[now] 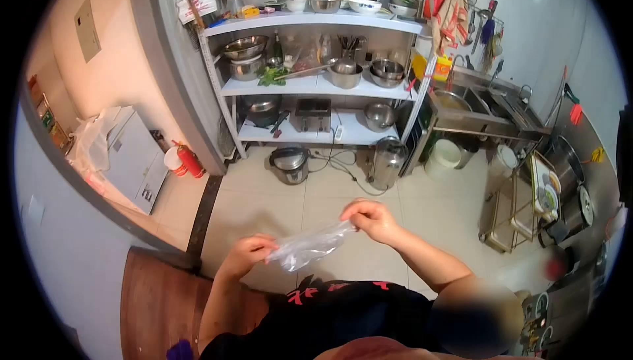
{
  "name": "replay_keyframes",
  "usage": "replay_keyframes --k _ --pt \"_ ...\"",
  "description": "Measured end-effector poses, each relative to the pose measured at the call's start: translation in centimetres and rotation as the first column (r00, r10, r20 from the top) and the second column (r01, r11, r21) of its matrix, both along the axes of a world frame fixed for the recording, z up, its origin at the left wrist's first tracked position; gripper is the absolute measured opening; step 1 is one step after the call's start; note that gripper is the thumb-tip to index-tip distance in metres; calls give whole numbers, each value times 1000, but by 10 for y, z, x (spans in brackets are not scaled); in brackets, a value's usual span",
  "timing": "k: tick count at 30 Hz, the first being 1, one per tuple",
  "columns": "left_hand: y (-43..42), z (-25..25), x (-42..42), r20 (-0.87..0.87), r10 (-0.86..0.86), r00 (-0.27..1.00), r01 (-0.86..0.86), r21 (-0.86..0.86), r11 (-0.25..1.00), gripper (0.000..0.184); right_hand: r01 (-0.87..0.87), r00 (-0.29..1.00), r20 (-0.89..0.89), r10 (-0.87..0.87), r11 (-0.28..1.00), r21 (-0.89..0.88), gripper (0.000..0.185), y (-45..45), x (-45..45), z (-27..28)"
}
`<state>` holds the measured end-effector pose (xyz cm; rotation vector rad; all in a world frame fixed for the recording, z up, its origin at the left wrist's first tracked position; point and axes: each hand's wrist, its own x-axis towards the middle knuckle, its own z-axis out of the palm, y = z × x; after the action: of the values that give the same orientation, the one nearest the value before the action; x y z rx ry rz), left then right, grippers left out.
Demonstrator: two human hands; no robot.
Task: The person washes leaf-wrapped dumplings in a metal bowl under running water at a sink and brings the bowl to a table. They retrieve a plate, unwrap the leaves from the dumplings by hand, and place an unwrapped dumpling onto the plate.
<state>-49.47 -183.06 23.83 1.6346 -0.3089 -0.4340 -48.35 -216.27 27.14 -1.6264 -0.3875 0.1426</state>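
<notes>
A clear plastic bag point(310, 248) is stretched between my two hands, in front of my dark shirt and above the tiled floor. My left hand point(254, 249) pinches its left end, fingers closed. At the upper right end, my right hand point(370, 219) grips the bag between thumb and fingers. The bag sags a little in the middle and looks crumpled; I cannot make out anything inside it.
Ahead stands a shelf rack point(303, 86) with bowls, pots and utensils. On the floor before it are a pressure cooker point(289, 164) and cords. A sink point(488, 106) and wire rack point(517, 208) are right; a wooden table point(158, 300) and fire extinguisher point(189, 160) left.
</notes>
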Motion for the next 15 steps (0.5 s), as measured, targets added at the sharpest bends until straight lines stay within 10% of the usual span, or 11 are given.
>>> replay_keyframes --k 4,8,15 --pt "-70 4 149 416 -98 904 -39 308 951 12 158 987 -46 -155 985 71 16 -55 75 4" --pt "-111 36 289 748 53 661 -185 94 978 17 349 929 165 -332 933 -84 20 -101 159 13" --pt "-92 103 497 696 480 534 -567 -126 814 14 416 867 393 -304 877 -239 23 -178 369 36"
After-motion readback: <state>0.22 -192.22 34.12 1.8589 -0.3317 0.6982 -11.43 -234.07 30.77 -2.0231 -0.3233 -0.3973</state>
